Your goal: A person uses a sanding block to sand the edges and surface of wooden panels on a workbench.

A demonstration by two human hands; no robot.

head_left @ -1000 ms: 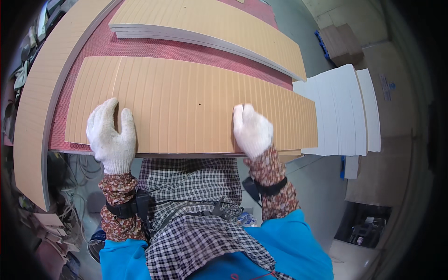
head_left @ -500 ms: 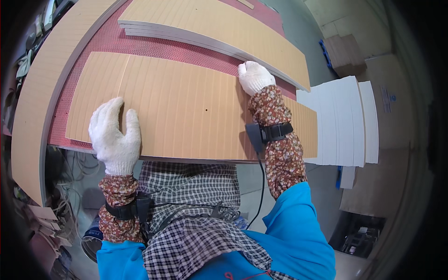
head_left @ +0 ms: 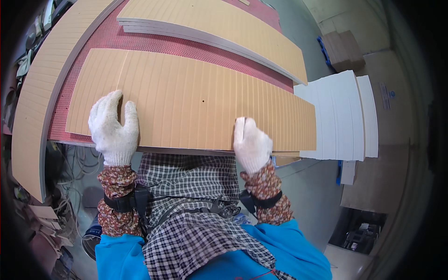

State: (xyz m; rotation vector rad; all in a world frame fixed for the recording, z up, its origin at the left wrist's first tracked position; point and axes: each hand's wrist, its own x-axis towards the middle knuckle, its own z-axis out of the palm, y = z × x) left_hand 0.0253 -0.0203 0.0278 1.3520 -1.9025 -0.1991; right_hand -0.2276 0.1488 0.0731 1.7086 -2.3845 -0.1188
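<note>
A long wood-grain panel (head_left: 177, 116) lies flat in front of me, with a small dark hole near its middle and a pale line across its left part. My left hand (head_left: 113, 126), in a white knitted glove, rests on the panel's left part near the front edge, thumb apart from the fingers. Over the front edge, right of the hole, is my gloved right hand (head_left: 252, 143). Its fingers are curled closed, and whatever they may hold is hidden.
Behind the panel, a stack of similar boards (head_left: 210, 28) lies on the red textured table surface (head_left: 154, 45). Another long board (head_left: 60, 70) runs along the left. White sheets or boards (head_left: 333, 116) are stacked at the right. Brown cartons (head_left: 344, 51) stand farther off; cables hang at lower left.
My right hand has come from the panel's far edge back toward me, to its front edge, with the fingers curled. My left hand has stayed nearly in place.
</note>
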